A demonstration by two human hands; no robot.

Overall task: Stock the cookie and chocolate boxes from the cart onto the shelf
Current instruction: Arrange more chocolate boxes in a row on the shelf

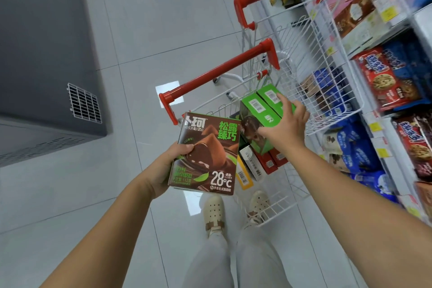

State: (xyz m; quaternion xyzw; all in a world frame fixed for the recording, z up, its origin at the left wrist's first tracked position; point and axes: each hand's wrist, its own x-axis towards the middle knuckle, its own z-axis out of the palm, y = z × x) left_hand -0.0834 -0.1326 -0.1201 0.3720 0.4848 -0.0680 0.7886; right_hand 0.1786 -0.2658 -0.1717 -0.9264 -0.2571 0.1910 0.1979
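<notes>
Gripping a brown box point(208, 152) with left hand point(167, 166), I am spreading right hand point(286, 127) over green box point(256, 110), seemingly unclamped; slip risk.

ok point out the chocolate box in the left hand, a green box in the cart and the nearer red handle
chocolate box point(205, 154): head view, middle of its front face
green box point(257, 116): head view, top face below the barcode label
red handle point(217, 70): head view, middle of the bar
</notes>
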